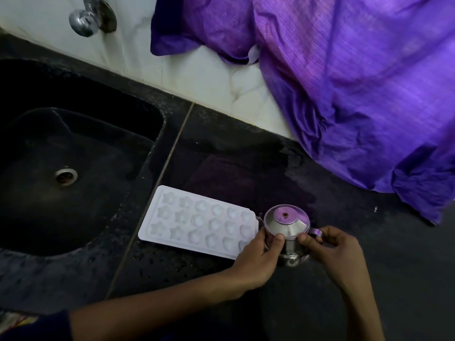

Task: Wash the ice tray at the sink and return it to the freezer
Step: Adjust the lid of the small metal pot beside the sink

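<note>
A white ice tray (197, 219) with star, round and heart moulds lies flat on the black counter, just right of the dark sink (73, 153). At its right end stands a small steel pot with a domed lid (286, 223). My left hand (258, 254) grips the pot's left side, thumb on the lid's rim, and covers the tray's near right corner. My right hand (330, 249) pinches the pot's right side by its handle.
A chrome tap (86, 19) juts from the white wall above the sink, whose drain (66, 176) is open. A purple cloth (357, 89) is heaped over the counter's back right. The black counter (246, 168) is wet around the tray.
</note>
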Action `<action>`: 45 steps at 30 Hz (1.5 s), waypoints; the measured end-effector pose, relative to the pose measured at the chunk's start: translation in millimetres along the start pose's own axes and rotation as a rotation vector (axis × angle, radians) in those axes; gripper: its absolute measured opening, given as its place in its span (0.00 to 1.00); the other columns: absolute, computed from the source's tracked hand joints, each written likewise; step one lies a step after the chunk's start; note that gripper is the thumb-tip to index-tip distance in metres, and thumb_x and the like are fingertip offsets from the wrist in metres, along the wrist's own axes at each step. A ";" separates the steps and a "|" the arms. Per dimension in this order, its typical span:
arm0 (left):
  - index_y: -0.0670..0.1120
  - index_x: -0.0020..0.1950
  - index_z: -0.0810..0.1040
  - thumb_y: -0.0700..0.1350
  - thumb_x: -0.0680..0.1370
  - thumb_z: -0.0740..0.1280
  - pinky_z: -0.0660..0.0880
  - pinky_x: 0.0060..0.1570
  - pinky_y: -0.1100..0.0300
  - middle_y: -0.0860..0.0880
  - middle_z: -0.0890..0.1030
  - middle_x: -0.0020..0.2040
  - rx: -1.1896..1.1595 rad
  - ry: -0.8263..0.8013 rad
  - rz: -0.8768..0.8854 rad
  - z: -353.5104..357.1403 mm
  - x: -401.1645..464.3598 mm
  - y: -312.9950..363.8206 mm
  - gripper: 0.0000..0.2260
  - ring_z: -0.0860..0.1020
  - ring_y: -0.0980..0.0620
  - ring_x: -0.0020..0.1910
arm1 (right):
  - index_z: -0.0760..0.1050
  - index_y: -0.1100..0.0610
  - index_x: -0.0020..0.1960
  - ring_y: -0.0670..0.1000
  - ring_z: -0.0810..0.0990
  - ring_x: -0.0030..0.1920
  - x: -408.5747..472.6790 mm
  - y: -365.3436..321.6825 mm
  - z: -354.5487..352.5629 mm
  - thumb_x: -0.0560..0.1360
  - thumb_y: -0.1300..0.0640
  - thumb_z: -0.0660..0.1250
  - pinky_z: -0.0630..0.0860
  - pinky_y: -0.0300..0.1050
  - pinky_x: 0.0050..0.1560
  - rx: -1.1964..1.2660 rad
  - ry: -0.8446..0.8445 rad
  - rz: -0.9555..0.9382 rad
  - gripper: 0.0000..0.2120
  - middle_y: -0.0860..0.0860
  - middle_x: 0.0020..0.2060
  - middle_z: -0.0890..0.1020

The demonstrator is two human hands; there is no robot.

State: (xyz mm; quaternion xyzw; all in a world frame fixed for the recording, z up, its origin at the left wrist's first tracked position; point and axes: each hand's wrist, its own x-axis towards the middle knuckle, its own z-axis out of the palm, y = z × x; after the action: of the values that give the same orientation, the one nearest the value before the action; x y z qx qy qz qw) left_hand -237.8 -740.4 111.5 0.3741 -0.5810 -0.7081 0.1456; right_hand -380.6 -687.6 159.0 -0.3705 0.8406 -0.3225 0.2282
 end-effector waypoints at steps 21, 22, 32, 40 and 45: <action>0.54 0.72 0.64 0.60 0.81 0.52 0.64 0.60 0.62 0.53 0.72 0.67 -0.049 -0.059 -0.089 -4.8 6.2 1.3 0.21 0.69 0.57 0.61 | 0.77 0.58 0.35 0.46 0.79 0.33 1.5 -11.2 -3.5 0.67 0.54 0.74 0.70 0.39 0.35 -0.041 -0.019 0.015 0.10 0.50 0.31 0.83; 0.53 0.72 0.64 0.59 0.81 0.52 0.64 0.60 0.62 0.53 0.72 0.67 -0.054 -0.064 -0.093 -5.3 6.1 2.0 0.21 0.69 0.58 0.61 | 0.76 0.58 0.35 0.46 0.79 0.33 1.3 -11.0 -3.6 0.67 0.54 0.74 0.70 0.40 0.35 -0.041 -0.016 0.013 0.10 0.50 0.30 0.82; 0.53 0.71 0.65 0.58 0.81 0.52 0.64 0.57 0.64 0.53 0.72 0.67 -0.073 -0.072 -0.090 -9.4 4.1 7.6 0.20 0.68 0.59 0.59 | 0.78 0.59 0.36 0.47 0.80 0.34 2.7 -12.6 -4.5 0.67 0.53 0.74 0.72 0.41 0.37 -0.033 -0.026 0.020 0.10 0.50 0.32 0.83; 0.53 0.69 0.67 0.60 0.79 0.56 0.68 0.61 0.60 0.55 0.75 0.64 0.032 0.012 -0.009 -8.9 2.6 6.9 0.21 0.73 0.56 0.62 | 0.78 0.61 0.36 0.48 0.81 0.35 -3.3 -5.9 -5.5 0.63 0.51 0.73 0.76 0.44 0.39 0.093 -0.032 0.011 0.13 0.51 0.32 0.84; 0.53 0.69 0.66 0.57 0.80 0.56 0.66 0.48 0.71 0.56 0.76 0.62 0.112 0.050 0.078 -4.4 -7.8 9.9 0.18 0.73 0.61 0.56 | 0.78 0.62 0.35 0.44 0.81 0.33 -7.8 0.2 -9.8 0.62 0.54 0.74 0.78 0.40 0.38 0.136 -0.035 -0.012 0.12 0.52 0.32 0.83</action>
State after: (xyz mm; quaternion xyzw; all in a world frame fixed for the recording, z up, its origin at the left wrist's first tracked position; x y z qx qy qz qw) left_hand -231.8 -741.3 123.4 0.3763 -0.6298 -0.6589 0.1662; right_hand -381.9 -677.8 166.8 -0.3646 0.8104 -0.3737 0.2658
